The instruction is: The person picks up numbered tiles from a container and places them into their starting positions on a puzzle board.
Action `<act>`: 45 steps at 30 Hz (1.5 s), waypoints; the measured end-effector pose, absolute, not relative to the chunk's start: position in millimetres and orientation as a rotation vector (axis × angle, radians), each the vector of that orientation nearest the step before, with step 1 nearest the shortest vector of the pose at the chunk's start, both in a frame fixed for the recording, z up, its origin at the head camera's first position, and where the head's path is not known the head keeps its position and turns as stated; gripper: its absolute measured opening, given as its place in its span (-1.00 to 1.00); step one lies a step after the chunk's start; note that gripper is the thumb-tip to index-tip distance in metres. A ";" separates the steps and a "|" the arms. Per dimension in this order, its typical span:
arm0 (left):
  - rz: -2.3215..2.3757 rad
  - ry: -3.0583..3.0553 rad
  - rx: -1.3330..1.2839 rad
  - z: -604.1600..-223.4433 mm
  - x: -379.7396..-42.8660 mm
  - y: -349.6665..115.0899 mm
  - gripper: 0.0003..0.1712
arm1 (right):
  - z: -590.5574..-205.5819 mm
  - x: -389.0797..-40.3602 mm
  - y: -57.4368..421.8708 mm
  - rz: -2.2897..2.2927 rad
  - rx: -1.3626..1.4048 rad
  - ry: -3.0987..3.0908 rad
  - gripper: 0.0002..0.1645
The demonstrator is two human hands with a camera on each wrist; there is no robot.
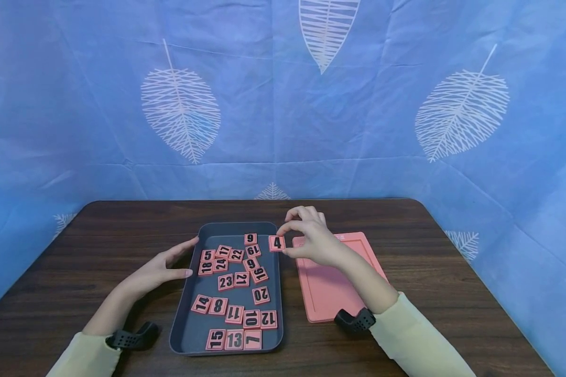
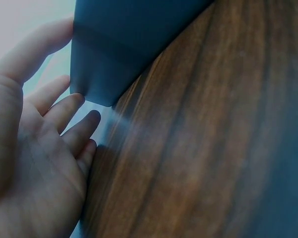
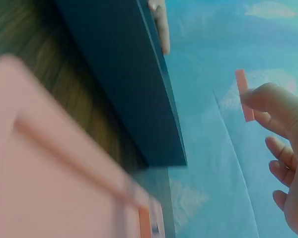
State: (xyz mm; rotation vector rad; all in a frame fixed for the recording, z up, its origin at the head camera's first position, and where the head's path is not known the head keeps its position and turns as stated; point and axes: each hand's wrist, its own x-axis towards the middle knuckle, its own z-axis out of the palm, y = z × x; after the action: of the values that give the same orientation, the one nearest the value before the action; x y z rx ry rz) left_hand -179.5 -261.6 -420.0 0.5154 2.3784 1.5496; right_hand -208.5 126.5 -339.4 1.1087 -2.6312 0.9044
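Right hand point(image 1: 315, 243): pinched number 4 tile point(image 1: 276, 243) above the right rim of gray tray point(image 1: 192, 330), likely to clear it.
Left hand point(image 1: 154, 273): fingers extended, touched tray's left side, probably steadying it.
Pink board point(image 1: 322, 289): lay right of tray.

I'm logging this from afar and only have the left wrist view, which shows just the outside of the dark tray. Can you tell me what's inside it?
Observer: The tray holds loose numbered tiles, with 15, 13 and 7 at the end nearest the person.

Operator: Is anything being held?

Observer: Yes, the right hand pinches a tile marked 4 between thumb and finger.

Operator: Anything lying beside the tray?

Observer: A pink board lies to its right, with a gap between them.
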 end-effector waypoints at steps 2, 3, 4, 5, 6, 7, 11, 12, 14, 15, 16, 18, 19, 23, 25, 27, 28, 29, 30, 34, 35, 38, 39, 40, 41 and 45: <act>1.550 2.372 0.510 -419.8 -179.3 -261.6 -0.14 | -339.4 -208.9 137.7 0.921 1.104 -2.634 -0.71; 1.556 2.368 0.502 -419.9 -179.4 -261.5 -0.14 | -339.9 -209.5 143.2 0.926 1.103 -2.635 -0.70; 1.559 2.365 0.496 -420.0 -179.5 -261.4 -0.13 | -340.2 -209.9 148.7 0.930 1.104 -2.636 -0.69; 1.557 2.367 0.494 -420.3 -179.8 -261.5 -0.13 | -341.0 -210.7 154.0 0.929 1.103 -2.637 -0.68; 1.555 2.369 0.496 -420.5 -179.9 -261.5 -0.14 | -341.9 -211.4 159.1 0.928 1.103 -2.638 -0.67; 1.553 2.371 0.499 -420.7 -180.0 -261.6 -0.14 | -343.1 -212.3 164.2 0.925 1.104 -2.637 -0.68; 1.555 2.375 0.503 -420.7 -179.6 -261.8 -0.14 | -350.2 -216.7 183.1 0.900 1.115 -2.643 -0.70; 1.557 2.376 0.506 -420.5 -179.3 -261.6 -0.14 | -352.4 -218.0 187.7 0.894 1.119 -2.647 -0.71; 1.559 2.377 0.504 -420.2 -179.2 -261.4 -0.14 | -356.2 -220.6 197.1 0.885 1.119 -2.660 -0.71; 1.559 2.378 0.501 -420.1 -179.4 -261.1 -0.14 | -358.4 -222.3 201.9 0.880 1.115 -2.671 -0.71; 1.560 2.379 0.499 -420.0 -179.5 -260.8 -0.14 | -360.3 -223.7 206.8 0.880 1.110 -2.681 -0.71; 1.552 2.385 0.502 -420.0 -180.0 -260.2 -0.14 | -363.6 -226.6 216.4 0.872 1.096 -2.702 -0.70; 1.550 2.386 0.503 -419.8 -180.0 -260.0 -0.14 | -365.4 -228.2 221.1 0.870 1.087 -2.712 -0.69; 1.550 2.388 0.511 -419.2 -179.5 -260.1 -0.14 | -370.7 -233.7 237.8 0.865 1.065 -2.750 -0.69; 1.555 2.384 0.505 -419.3 -179.5 -260.4 -0.14 | -372.2 -236.0 244.9 0.870 1.054 -2.767 -0.70; 1.560 2.383 0.508 -419.8 -179.8 -260.6 -0.14 | -373.6 -238.4 251.2 0.870 1.048 -2.785 -0.70; 1.559 2.383 0.514 -420.1 -180.3 -260.6 -0.14 | -374.4 -239.6 254.1 0.863 1.045 -2.795 -0.70; 1.556 2.385 0.518 -420.5 -180.7 -260.7 -0.14 | -375.1 -240.7 256.9 0.859 1.040 -2.810 -0.70; 1.556 2.384 0.523 -420.6 -180.8 -260.7 -0.15 | -376.2 -242.0 259.7 0.857 1.034 -2.821 -0.70; 1.553 2.384 0.528 -420.2 -180.5 -260.8 -0.15 | -378.8 -246.4 269.0 0.862 1.024 -2.848 -0.70; 1.549 2.387 0.529 -419.9 -180.1 -260.8 -0.15 | -379.5 -247.6 271.0 0.861 1.025 -2.849 -0.70; 1.545 2.391 0.531 -419.0 -179.2 -260.6 -0.15 | -381.4 -250.5 276.0 0.845 1.033 -2.851 -0.71; 1.544 2.392 0.536 -418.9 -179.0 -260.6 -0.16 | -382.2 -251.2 277.3 0.834 1.036 -2.853 -0.71; 1.545 2.393 0.539 -418.8 -178.8 -260.5 -0.16 | -383.0 -251.8 278.7 0.824 1.036 -2.855 -0.71; 1.547 2.390 0.540 -418.6 -178.6 -260.3 -0.16 | -383.8 -252.2 279.9 0.820 1.035 -2.861 -0.70; 1.551 2.392 0.545 -418.9 -178.6 -260.7 -0.16 | -387.0 -253.4 283.9 0.819 1.019 -2.887 -0.68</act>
State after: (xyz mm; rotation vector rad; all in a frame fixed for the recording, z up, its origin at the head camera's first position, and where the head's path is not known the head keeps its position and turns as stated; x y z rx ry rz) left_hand -178.6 -260.7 -418.9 0.5452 2.3917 1.5506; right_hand -253.4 283.9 -387.0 1.0187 -2.8875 0.8188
